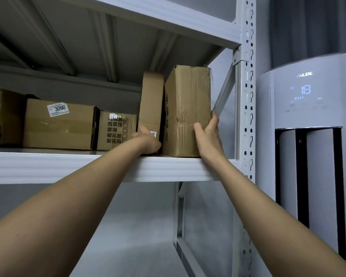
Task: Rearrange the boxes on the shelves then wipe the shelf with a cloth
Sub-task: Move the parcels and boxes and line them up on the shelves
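Fingers of my right hand (208,134) wrap the right edge of the tall box (188,110), thumb laid across its creased front, so I can steady it upright at the shelf's right end. My left hand (148,140) reaches into the narrow gap beside it, against the foot of the slim carton (151,100); its fingertips are hidden, so I cannot tell whether they curl or lie flat. Both cartons stand on end, touching, to save room on the shelf (68,166). Further left sit the checkbox box (116,130) and the labelled box (58,124). No cloth shows, so wiping seems to come later.
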Demonstrator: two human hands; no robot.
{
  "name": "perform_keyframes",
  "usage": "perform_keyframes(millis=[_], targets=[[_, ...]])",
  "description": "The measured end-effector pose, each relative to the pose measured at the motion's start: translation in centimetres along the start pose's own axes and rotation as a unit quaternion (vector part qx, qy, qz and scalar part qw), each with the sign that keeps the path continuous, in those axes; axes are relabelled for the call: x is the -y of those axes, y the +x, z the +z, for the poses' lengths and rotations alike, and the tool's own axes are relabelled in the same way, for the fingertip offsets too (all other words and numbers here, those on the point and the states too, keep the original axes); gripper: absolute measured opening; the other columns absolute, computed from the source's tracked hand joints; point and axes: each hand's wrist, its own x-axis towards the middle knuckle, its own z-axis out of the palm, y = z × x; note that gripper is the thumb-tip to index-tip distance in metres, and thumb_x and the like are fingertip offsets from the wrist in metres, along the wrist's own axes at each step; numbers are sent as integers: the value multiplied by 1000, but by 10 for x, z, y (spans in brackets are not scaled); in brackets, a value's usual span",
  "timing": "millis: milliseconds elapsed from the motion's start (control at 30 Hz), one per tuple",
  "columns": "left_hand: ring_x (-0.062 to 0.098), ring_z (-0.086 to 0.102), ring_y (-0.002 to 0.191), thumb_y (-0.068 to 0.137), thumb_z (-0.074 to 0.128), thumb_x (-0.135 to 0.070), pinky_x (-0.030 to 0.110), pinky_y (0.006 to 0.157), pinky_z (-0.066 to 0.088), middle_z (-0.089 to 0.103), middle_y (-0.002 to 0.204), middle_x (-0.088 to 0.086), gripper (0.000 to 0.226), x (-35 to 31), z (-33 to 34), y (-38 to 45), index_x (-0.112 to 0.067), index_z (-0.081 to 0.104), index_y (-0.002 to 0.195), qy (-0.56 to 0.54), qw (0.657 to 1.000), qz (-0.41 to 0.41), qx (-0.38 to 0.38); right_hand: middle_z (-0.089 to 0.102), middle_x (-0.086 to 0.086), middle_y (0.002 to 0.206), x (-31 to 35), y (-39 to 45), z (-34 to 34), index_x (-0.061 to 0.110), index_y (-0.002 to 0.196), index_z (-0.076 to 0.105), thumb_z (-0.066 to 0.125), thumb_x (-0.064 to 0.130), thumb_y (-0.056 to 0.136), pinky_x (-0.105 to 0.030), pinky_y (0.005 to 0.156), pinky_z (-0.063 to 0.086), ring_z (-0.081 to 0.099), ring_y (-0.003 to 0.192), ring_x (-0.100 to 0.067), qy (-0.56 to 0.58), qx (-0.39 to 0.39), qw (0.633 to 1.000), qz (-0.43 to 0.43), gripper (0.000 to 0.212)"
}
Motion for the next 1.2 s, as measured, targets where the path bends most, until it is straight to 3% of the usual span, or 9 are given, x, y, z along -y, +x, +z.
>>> perform_keyframes(millis=[100, 267, 400, 567, 667, 833, 967, 1100, 1200], targets=[[31, 20, 140, 100, 41, -26, 35, 111, 21, 12, 153, 21, 69, 0, 2, -3, 0, -1, 149, 36, 999, 9, -16, 40, -4, 143, -4, -5, -1, 30, 145, 13, 36, 38, 94, -36, 85, 36, 50, 114, -34, -33, 19, 999, 9, 56], [30, 26, 139, 101, 40, -25, 34, 110, 25, 18, 151, 22, 67, 2, -1, -7, 5, 1, 148, 45, 998, 33, 6, 49, -9, 137, -7, -11, -1, 26, 143, 15, 34, 40, 93, -43, 93, 42, 52, 110, -37, -119, 9, 993, 5, 56], [36, 33, 136, 96, 51, -27, 43, 107, 30, 28, 150, 22, 73, 8, -5, -3, 1, 9, 149, 0, 998, 63, 20, 46, -7, 141, -8, -14, 2, 27, 148, 9, 34, 40, 94, -46, 94, 43, 52, 112, -37, -132, -5, 991, -8, 60], [37, 36, 133, 95, 51, -25, 43, 105, 32, 30, 148, 21, 72, 6, -3, -6, -2, 9, 149, -4, 999, 33, 14, 34, -12, 147, -10, -21, 7, 18, 152, 2, 35, 36, 96, -46, 87, 46, 54, 109, -41, -169, -50, 984, -30, 67], [35, 40, 129, 95, 47, -23, 39, 96, 39, 25, 148, 16, 65, 4, -4, -12, -8, 10, 147, 94, 995, 10, -43, 29, -14, 149, -12, -26, 10, 12, 152, 3, 38, 32, 96, -43, 85, 44, 50, 117, -38, -187, -78, 978, -60, 70], [31, 54, 110, 95, 43, -25, 33, 69, 35, 43, 131, 13, 41, 5, -5, -27, -9, 32, 131, 156, 963, 93, -197, 24, -15, 154, -26, -40, 14, 3, 151, 11, 43, 36, 93, -36, 108, 30, 30, 138, -29, -207, -109, 966, -112, 74], [32, 55, 100, 95, 37, -26, 33, 67, 33, 53, 118, 14, 29, 14, 3, -44, -9, 43, 117, 125, 938, 165, -278, 31, -14, 151, -39, -60, 21, 1, 148, 25, 30, 49, 88, -37, 112, 27, 32, 139, -28, -228, -137, 954, -137, 77], [32, 57, 95, 96, 34, -34, 34, 67, 33, 59, 106, 12, 30, 26, 15, -56, -11, 49, 110, 135, 927, 176, -302, 34, -16, 149, -48, -75, 24, -1, 144, 32, 33, 47, 89, -41, 115, 26, 32, 139, -31, -214, -155, 950, -164, 73], [32, 61, 71, 90, 36, -37, 33, 59, 38, 63, 80, 12, 37, 40, 22, -66, -8, 60, 90, 176, 887, 245, -350, 35, -16, 149, -48, -86, 24, -1, 144, 33, 33, 47, 89, -42, 117, 22, 30, 140, -30, -217, -140, 952, -167, 72]])
